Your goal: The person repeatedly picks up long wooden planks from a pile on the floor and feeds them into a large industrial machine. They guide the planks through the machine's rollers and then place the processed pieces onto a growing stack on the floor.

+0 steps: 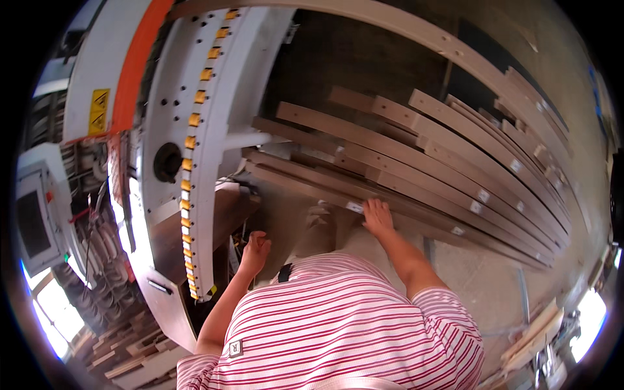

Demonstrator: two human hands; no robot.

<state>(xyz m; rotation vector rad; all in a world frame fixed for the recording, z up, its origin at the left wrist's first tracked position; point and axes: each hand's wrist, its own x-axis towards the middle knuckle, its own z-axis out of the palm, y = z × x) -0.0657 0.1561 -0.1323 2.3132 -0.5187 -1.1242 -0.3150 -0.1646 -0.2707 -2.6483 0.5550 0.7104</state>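
Observation:
Long brown boards (416, 175) lie in a staggered stack ahead and to the right, several with small white labels on their edges. My right hand (378, 216) rests on the nearest board (422, 220), its fingers laid over the top beside a white label (354, 207). To the left, my left hand (257, 249) hangs in the air with curled fingers, near the machine's row of yellow rollers (186, 185). Whether anything is inside those fingers is hidden. Neither board ends nor rollers touch my left hand.
A large white and orange machine (146, 71) stands at left, with a screen panel (34, 214) beside it. One long board (416, 29) arches across the far side. More wood pieces (140, 344) lie at lower left, and others (533, 335) at lower right.

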